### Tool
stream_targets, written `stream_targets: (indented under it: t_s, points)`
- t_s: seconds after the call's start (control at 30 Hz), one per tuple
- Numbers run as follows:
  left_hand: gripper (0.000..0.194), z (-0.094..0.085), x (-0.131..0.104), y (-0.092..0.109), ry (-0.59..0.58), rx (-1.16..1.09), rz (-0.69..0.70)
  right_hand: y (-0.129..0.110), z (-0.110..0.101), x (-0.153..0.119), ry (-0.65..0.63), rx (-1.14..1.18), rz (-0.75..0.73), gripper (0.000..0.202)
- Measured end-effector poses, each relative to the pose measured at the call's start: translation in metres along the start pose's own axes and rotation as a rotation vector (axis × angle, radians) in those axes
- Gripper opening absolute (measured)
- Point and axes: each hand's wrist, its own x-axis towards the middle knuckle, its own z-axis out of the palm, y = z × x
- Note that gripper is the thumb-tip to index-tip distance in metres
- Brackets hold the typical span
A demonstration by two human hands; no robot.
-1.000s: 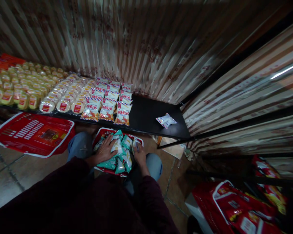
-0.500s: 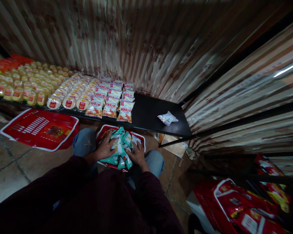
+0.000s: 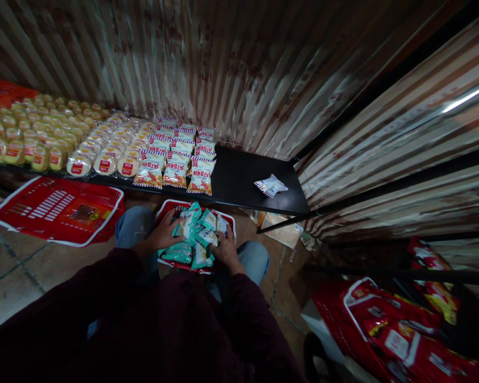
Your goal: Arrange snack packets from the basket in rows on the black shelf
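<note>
Between my knees is a red basket (image 3: pixel 232 219) with a white rim, heaped with teal snack packets (image 3: pixel 188 226). My left hand (image 3: pixel 164 232) lies over the basket's left side, fingers spread against the packets. At the right side, my right hand (image 3: pixel 225 249) reaches in with its fingers apart and touching the packets; some fingertips are hard to make out. Just beyond, white-and-orange snack bags (image 3: pixel 200 176) stand in rows on a black shelf (image 3: pixel 239 178). One pale packet (image 3: pixel 271 185) lies alone toward the shelf's right end.
Wrapped round cakes (image 3: pixel 104 158) and yellow packaged cakes (image 3: pixel 34 138) fill the shelf's left part. A second red basket (image 3: pixel 59 207) is on the floor at left. Red bags (image 3: pixel 399 340) are heaped at lower right, near a dark metal bar (image 3: pixel 407 272).
The view has shifted slightly, moving the shelf and goods left and up. My hands have shifted over the teal packets, and some packets lie differently, exposing more of them in the middle.
</note>
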Motion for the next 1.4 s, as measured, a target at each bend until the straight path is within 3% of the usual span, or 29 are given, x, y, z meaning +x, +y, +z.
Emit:
stream_targets:
  t_s: [0.17,0.3,0.43,0.5,0.57,0.67,0.83,0.97,1.03,1.2,1.4]
  points:
    - [0.053,0.002,0.008,-0.022,0.003,-0.087,-0.120,0.027,-0.014,0.009,0.060,0.287,0.070,0.025]
    - [0.051,-0.006,0.014,-0.009,0.016,-0.118,-0.136,0.035,-0.019,0.010,0.029,0.376,0.102,0.023]
    - [0.059,-0.011,0.012,0.030,0.046,0.030,-0.017,0.019,-0.014,0.004,-0.016,0.211,0.022,0.042]
    - [0.066,-0.010,0.008,0.048,0.003,0.091,0.137,0.006,-0.009,-0.001,-0.066,0.090,-0.053,0.057]
    - [0.064,-0.009,0.005,0.059,-0.035,0.135,0.168,-0.006,-0.003,-0.004,-0.141,-0.017,-0.070,0.068]
    - [0.049,-0.010,0.004,0.057,-0.039,0.170,0.127,-0.012,0.001,-0.004,-0.185,-0.113,-0.041,0.062]
    - [0.029,-0.020,0.011,0.024,0.041,0.159,-0.037,0.000,-0.005,-0.003,-0.180,-0.142,-0.088,0.050]
    - [0.031,-0.021,0.011,0.012,-0.053,0.173,0.034,-0.002,-0.011,-0.004,-0.173,-0.177,-0.144,0.062]
    - [0.037,-0.019,0.009,0.017,-0.092,0.215,0.099,-0.011,-0.012,-0.001,-0.132,-0.177,-0.204,0.064]
    - [0.039,-0.010,0.013,0.045,-0.109,0.345,0.211,-0.034,-0.005,0.021,-0.055,-0.113,-0.257,0.041]
    - [0.032,0.006,0.031,0.061,-0.143,0.421,0.147,-0.044,0.001,0.039,0.025,-0.063,-0.240,0.030]
